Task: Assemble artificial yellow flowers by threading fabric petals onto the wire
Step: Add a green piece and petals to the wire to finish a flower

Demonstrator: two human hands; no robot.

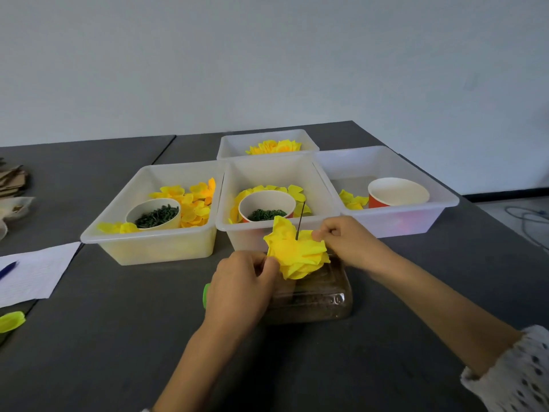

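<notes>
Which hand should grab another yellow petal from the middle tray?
Probably the right hand: it pinches the flower edge beside the middle tray, while the left hand holds the flower lower down.

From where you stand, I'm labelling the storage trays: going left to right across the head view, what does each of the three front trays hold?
Left tray: white cup of green pieces, loose yellow petals → middle tray: orange cup of green pieces ringed by petals → right tray: empty orange cup, a few petals.
</notes>
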